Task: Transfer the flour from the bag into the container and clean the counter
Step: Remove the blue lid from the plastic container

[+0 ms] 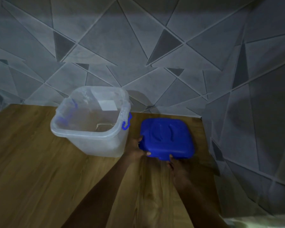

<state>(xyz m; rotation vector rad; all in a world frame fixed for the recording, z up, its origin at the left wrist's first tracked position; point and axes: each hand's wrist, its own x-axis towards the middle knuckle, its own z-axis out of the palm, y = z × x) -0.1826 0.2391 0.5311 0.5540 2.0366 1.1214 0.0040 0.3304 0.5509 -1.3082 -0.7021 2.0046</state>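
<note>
A clear square plastic container (pixel 89 132) with blue side clips stands open on the wooden counter (pixel 31 162), near the back wall. To its right lies its blue lid (pixel 167 137), flat or nearly flat on the counter. My left hand (pixel 136 150) grips the lid's near left corner. My right hand (pixel 179 168) holds the lid's near edge from below. The container looks empty. No flour bag is in view.
Grey tiled walls with a triangle pattern close the counter at the back and on the right (pixel 253 112). A pale surface (pixel 262 222) shows at the bottom right corner.
</note>
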